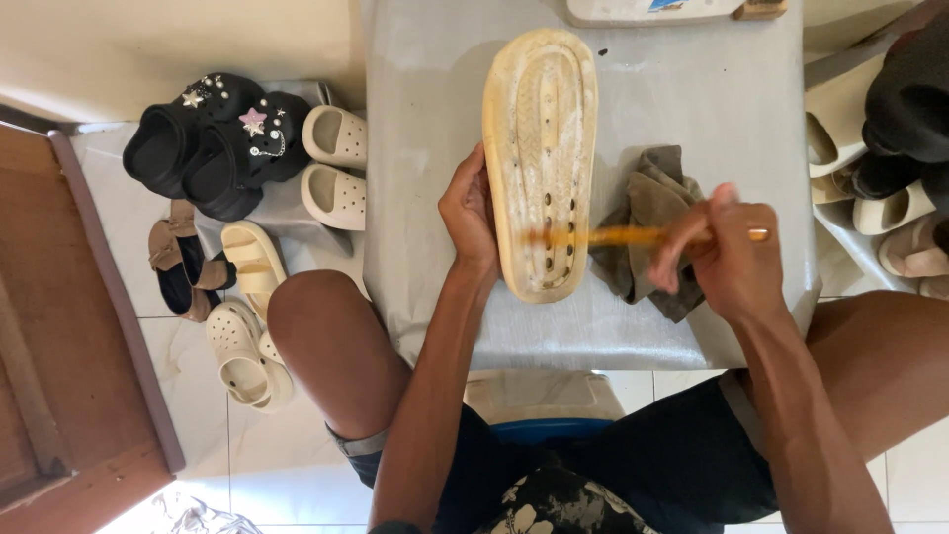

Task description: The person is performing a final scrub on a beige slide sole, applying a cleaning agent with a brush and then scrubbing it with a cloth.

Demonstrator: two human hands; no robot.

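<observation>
A home corner used as a small shoe-cleaning spot

White floor tiles (297,465) and a wooden door frame (89,326) surrounded a low grey tabletop (692,89), with clogs (237,351), sandals (183,257) and black decorated shoes (217,143) crowded on the floor at both sides
</observation>
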